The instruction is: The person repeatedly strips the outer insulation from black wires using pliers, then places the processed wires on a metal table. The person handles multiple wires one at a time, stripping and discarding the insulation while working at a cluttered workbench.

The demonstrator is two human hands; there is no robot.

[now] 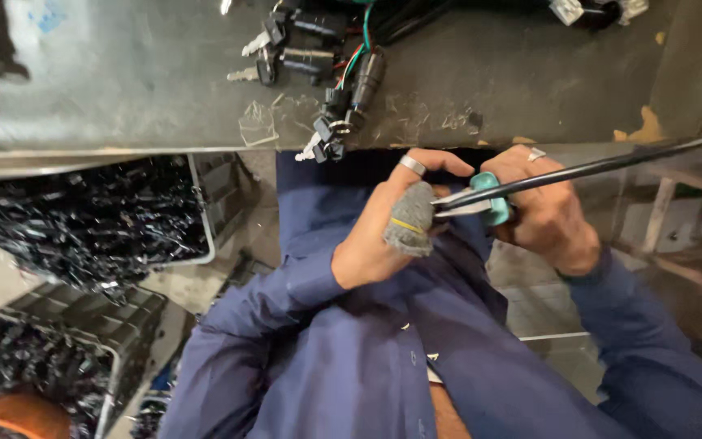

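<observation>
Head view: cable between both hands.

In the centre of the frame, the left hand, with a grey cloth wrap on the thumb and a silver ring, closes its grip on a black cable. The right hand holds teal-handled metal cutters against that cable. At the top, black key switches with coloured wires lie on the grey metal table.
</observation>
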